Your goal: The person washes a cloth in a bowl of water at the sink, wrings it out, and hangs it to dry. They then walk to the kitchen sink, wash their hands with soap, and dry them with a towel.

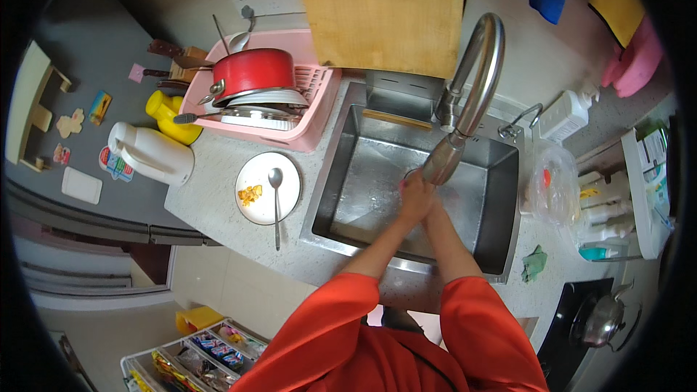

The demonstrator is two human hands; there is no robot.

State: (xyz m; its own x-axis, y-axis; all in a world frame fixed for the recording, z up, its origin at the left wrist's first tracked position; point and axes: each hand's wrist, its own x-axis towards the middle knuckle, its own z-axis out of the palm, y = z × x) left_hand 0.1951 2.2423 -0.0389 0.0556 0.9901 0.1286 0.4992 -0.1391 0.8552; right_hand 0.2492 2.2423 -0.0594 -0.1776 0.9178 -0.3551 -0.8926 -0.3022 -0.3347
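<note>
Both of my hands meet over the stainless steel sink (pixel 356 174), under the spray head of the faucet (pixel 444 158). My left hand (pixel 416 196) is in front, its fingers partly hidden by the spray head. Pressed close beside it, my right hand (pixel 433 207) is mostly covered. Whether either hand holds something cannot be made out. A white plate (pixel 256 174) with yellow food scraps (pixel 250 195) and a metal spoon (pixel 276 196) lies on the counter left of the sink.
A pink dish rack (pixel 305 139) with a red pot (pixel 253 72) stands at the back left, near a white jug (pixel 152 152). Right of the sink are a white pump bottle (pixel 563 117), a green cloth (pixel 534 263) and a kettle (pixel 601 318) on the stove.
</note>
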